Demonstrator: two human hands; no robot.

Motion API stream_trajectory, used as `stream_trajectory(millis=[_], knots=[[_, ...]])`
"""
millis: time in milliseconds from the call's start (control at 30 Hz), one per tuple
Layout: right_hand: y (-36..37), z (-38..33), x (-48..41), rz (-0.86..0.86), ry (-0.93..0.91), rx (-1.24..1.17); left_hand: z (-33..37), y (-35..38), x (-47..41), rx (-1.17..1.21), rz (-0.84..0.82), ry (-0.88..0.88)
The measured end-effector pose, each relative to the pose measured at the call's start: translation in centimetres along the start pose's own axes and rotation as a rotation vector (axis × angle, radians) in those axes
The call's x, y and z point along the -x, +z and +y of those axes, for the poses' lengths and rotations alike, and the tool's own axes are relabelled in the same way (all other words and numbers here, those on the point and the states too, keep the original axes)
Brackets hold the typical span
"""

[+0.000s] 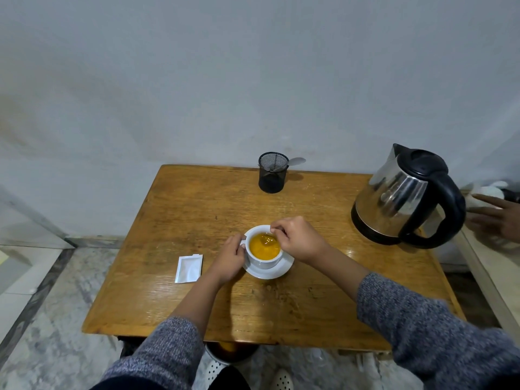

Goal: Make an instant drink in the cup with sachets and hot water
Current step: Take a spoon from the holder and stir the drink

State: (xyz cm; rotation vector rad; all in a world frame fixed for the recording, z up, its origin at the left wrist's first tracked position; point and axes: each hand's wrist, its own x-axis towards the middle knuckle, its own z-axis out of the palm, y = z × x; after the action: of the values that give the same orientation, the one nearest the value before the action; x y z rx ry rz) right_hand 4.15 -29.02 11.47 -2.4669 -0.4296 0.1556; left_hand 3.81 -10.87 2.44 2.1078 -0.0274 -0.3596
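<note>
A white cup [263, 263] full of orange drink [264, 247] stands on a white saucer [277, 273] near the middle of the wooden table [197, 215]. My left hand [229, 257] grips the cup's handle on its left side. My right hand [298, 239] hovers over the cup's right rim, fingers pinched on a spoon [267, 240] whose bowl dips into the drink. A white sachet [188, 268], torn at its top, lies flat to the left of the cup.
A steel electric kettle [405, 198] with a black handle stands at the table's right. A black mesh holder [272, 172] with a spoon in it sits at the far edge. Another person's hand [498, 215] reaches in at the right edge.
</note>
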Motion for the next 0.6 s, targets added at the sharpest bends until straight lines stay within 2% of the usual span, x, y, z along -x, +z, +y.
stream_trajectory(millis=[333, 600], knots=[[-0.6, -1.5, 0.5, -0.140, 0.033, 0.047, 0.3, 0.0, 0.2, 0.000, -0.004, 0.017], [0.2, -2.2, 0.3, -0.022, 0.155, -0.066, 0.1, -0.3, -0.1, -0.014, -0.030, 0.031]])
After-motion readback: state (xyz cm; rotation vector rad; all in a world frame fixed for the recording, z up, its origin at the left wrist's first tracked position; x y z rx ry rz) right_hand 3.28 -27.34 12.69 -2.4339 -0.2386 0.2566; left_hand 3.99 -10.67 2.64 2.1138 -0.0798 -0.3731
